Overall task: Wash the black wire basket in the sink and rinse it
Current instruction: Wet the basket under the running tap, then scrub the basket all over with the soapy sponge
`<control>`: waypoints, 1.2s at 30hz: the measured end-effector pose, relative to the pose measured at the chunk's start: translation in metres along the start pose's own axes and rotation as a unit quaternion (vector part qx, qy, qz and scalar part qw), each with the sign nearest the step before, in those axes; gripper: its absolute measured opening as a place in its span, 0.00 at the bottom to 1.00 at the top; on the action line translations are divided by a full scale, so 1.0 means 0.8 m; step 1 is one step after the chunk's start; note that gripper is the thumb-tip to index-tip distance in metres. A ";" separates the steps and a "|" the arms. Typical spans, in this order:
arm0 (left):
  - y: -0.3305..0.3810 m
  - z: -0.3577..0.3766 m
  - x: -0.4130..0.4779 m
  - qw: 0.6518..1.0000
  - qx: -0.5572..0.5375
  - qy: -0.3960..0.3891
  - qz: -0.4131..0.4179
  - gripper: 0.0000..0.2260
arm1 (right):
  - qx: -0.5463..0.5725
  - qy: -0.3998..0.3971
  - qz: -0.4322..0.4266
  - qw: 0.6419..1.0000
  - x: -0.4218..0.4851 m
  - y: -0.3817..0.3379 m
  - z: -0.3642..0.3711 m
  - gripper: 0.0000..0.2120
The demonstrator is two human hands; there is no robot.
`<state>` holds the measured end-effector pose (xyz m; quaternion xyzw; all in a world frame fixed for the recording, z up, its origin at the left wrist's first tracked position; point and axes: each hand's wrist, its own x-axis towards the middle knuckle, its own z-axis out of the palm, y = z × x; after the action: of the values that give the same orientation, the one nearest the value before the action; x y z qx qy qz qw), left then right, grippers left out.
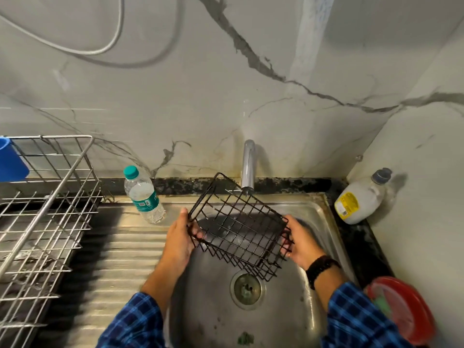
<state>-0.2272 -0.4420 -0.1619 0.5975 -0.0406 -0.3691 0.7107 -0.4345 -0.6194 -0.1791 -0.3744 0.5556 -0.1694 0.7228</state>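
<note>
**Our steel sink and the dark counter around it**

We see a steel sink (208,310) set in a speckled black counter (356,237). On its ribbed drainboard (120,259) stand a metal wire dish rack (50,209) at the left and a clear, teal-capped water bottle (144,195) near the back edge. On the counter, a white jug (361,199) stands in the right corner, and a red round container (406,312) sits nearer us.

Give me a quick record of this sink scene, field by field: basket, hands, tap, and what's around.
basket: black wire basket, tilted, held above the sink, just below the tap
left hand: grips the basket's left edge
right hand: grips the basket's right edge
water: no stream plainly visible
left of basin: water bottle, steel dish rack
right of basin: white jug, red dish
</note>
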 end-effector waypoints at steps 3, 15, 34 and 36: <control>0.015 0.005 -0.008 0.986 0.162 -0.017 0.037 0.19 | -0.039 0.015 -0.041 0.998 -0.002 -0.008 -0.011 0.12; 0.030 -0.007 -0.047 0.985 0.013 -0.157 -0.064 0.23 | -0.231 0.022 -0.298 0.926 -0.069 -0.038 0.022 0.19; 0.054 -0.030 -0.104 0.989 -0.002 -0.073 -0.126 0.27 | -0.593 0.263 -0.128 0.751 -0.126 0.033 -0.226 0.16; 0.053 -0.029 -0.109 0.989 -0.018 -0.060 -0.133 0.27 | -0.628 0.234 -0.118 0.733 -0.112 0.049 -0.239 0.18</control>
<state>-0.2587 -0.3727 -0.0981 0.5615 0.0039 -0.4963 0.6622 -0.6481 -0.6020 -0.1667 -0.7539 0.6387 0.0519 0.1451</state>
